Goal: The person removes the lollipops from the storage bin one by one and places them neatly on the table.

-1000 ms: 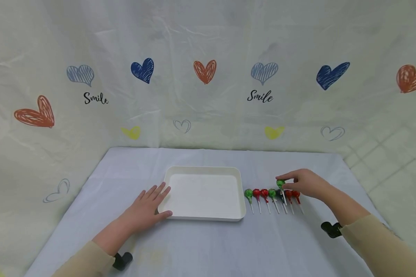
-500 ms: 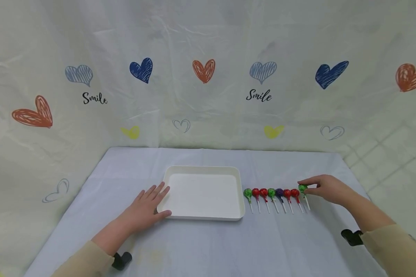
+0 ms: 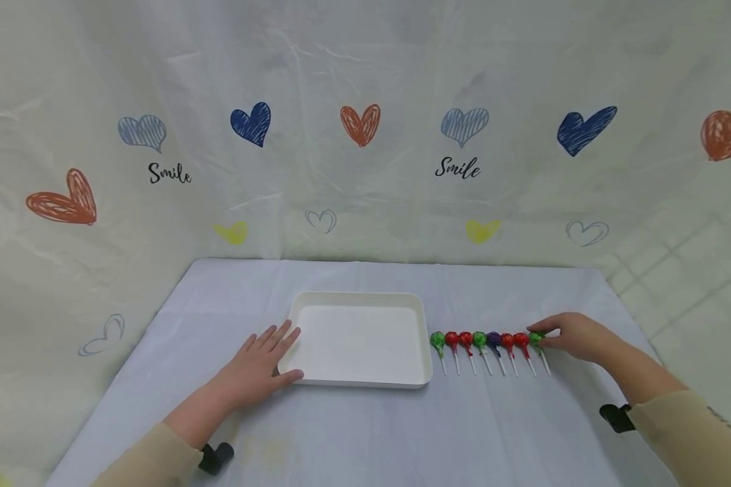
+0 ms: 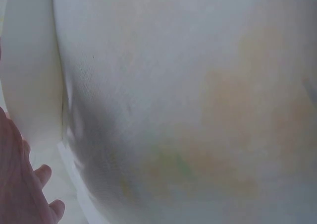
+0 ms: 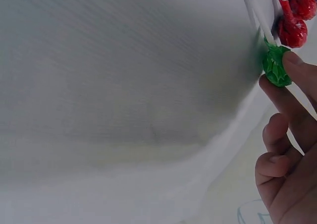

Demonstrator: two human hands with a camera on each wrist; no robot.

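Observation:
My right hand [image 3: 579, 337] pinches a green lollipop [image 5: 276, 68] by its wrapped head, between thumb and forefinger, at the right end of a row. The row also holds red lollipops [image 3: 452, 339], a purple lollipop [image 3: 494, 340] and more green ones, heads away from me and white sticks toward me. To the left of the row lies a white rectangular tray [image 3: 358, 386] with nothing in it. My left hand [image 3: 252, 368] rests on the tray's left edge with fingers spread. In the left wrist view only part of that hand shows at the lower left.
A white cloth [image 3: 365, 439] covers the table. Behind it hangs a pale curtain [image 3: 390, 67] printed with hearts and "Smile". A dark wrist-camera mount [image 3: 617, 418] sits by the right sleeve, another [image 3: 216, 458] by the left.
My right hand has carried the green lollipop rightward from above the row and lowered it to the table beside the last red one. My left hand has stayed on the tray.

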